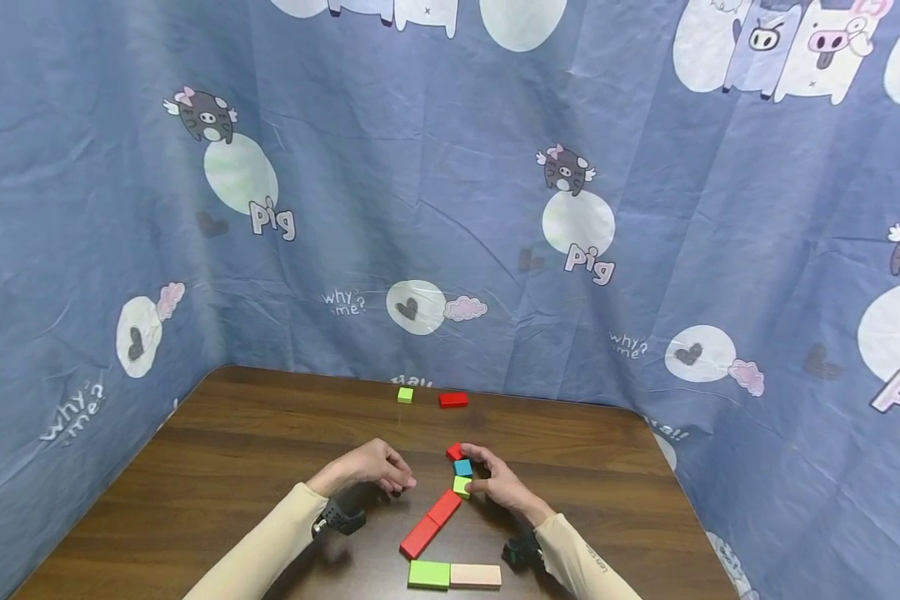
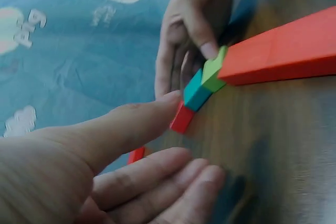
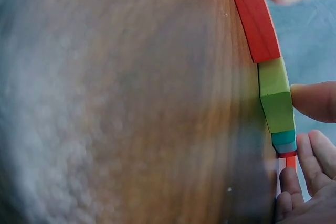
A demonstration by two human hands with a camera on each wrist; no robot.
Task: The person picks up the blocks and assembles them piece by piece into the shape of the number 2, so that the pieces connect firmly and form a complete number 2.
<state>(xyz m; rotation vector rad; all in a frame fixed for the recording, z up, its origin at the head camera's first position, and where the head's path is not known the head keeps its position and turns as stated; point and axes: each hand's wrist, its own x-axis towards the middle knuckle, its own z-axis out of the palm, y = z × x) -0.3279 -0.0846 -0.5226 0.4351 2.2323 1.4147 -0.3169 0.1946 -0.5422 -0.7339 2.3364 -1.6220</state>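
Note:
On the table, a lime green cube (image 1: pixel 461 482), a blue cube (image 1: pixel 462 467) and a red cube (image 1: pixel 453 452) form a short row. My right hand (image 1: pixel 504 482) is at this row from the right, its thumb touching the lime cube and its other fingers extended beside the blue and red cubes. The row continues toward me in two red oblong blocks (image 1: pixel 431 521) laid end to end. To the left of the row is my left hand (image 1: pixel 378 467), holding nothing, its fingers loosely bent above the table.
Nearest me, a green oblong block (image 1: pixel 429 574) lies end to end with a pale wooden block (image 1: pixel 476 575). Near the far edge of the brown table (image 1: pixel 285 433) are another lime cube (image 1: pixel 405 395) and a red block (image 1: pixel 453 400). A blue patterned curtain (image 1: pixel 420 208) hangs behind.

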